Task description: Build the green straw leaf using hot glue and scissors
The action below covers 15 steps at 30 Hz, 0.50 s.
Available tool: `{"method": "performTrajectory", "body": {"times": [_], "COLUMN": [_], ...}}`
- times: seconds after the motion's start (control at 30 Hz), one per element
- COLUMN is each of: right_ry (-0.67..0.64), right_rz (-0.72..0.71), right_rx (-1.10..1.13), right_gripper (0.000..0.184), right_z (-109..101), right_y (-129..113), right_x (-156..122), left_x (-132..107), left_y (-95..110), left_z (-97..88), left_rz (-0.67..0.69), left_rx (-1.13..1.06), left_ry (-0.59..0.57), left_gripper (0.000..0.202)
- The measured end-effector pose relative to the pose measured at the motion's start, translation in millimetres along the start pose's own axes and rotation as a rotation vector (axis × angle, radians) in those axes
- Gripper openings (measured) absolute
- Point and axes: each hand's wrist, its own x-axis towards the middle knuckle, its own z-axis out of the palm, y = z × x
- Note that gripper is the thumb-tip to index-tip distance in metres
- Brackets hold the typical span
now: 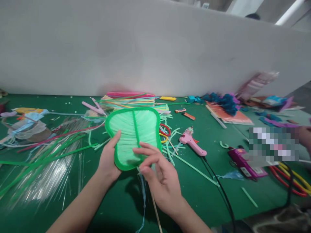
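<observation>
A light green leaf-shaped fan with a darker green rim and middle rib is held up at the centre. My left hand is closed on its lower left edge, thumb on the front. By the lower right edge is my right hand, its index finger stretched over the green surface. Thumb and middle finger come together at the rim; what is between them is hidden. Thin blue string dangles below the fan. A wooden stick runs down from beneath my right hand; its upper end is hidden.
A pink glue gun with a black cable lies right of centre. Clear rods and green strips spread at left; pink scissors and coloured strips are behind. Another person's hand shows at far right, near a purple device.
</observation>
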Motion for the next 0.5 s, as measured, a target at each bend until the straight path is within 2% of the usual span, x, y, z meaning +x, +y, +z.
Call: {"method": "performTrajectory", "body": {"times": [0.1,0.17,0.27,0.4,0.5], "right_ry": [-0.043,-0.048,0.124,0.372,0.645], "right_rz": [0.252,0.337,0.332,0.292,0.248], "right_rx": [0.373,0.395,0.159,-0.206,-0.596], "right_gripper": [0.028,0.031,0.035,0.049,0.053], "right_z": [4,4,-13,-68,-105], "right_y": [-12,-16,-15,-14,-14], "right_x": [-4,-6,-12,-20,-21], "left_x": [2,4,8,11,11], "left_y": [1,2,7,21,32], "left_z": [-2.3,-4.9,-10.3,-17.4,-21.3], "left_rz": [0.010,0.018,0.035,0.033,0.017], "left_rx": [-0.010,-0.015,-0.023,-0.016,0.006], "left_ry": [-0.001,0.006,0.009,-0.025,-0.047], "left_gripper": [0.038,0.039,0.041,0.045,0.044]}}
